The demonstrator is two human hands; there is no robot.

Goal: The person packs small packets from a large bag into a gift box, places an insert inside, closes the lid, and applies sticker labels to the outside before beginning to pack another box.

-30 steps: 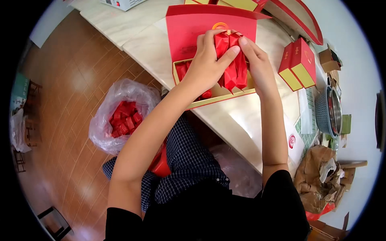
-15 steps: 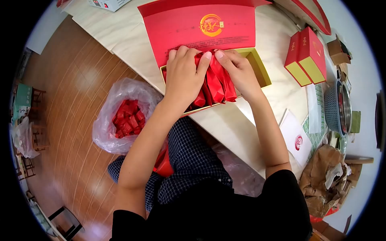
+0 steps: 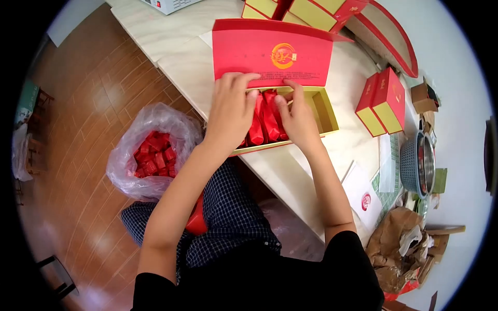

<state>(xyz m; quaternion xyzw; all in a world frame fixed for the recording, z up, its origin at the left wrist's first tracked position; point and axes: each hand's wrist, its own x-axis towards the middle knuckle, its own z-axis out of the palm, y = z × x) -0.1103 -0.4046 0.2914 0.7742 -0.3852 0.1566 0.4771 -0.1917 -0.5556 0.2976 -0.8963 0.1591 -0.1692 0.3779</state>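
Note:
A red gift box with a yellow inside (image 3: 326,111) lies open on the table, its red lid (image 3: 244,49) raised at the back. Red foil packets (image 3: 268,122) stand side by side in its left and middle part; the right end shows bare yellow. My left hand (image 3: 232,106) rests over the left packets with its fingers apart, partly hiding them. At the right side of the packets is my right hand (image 3: 298,114), thumb and forefinger spread, fingertips by the rightmost packet.
On the floor at left stands a clear plastic bag (image 3: 122,171) holding red packets. Two closed red boxes (image 3: 381,101) stand at right, near a blue basket (image 3: 410,163). More boxes (image 3: 311,13) are at the back. Crumpled brown paper (image 3: 391,249) lies at lower right.
The red packets that were held up between both hands are down in the box. Both hands have loosened and their fingers have spread. The view has shifted.

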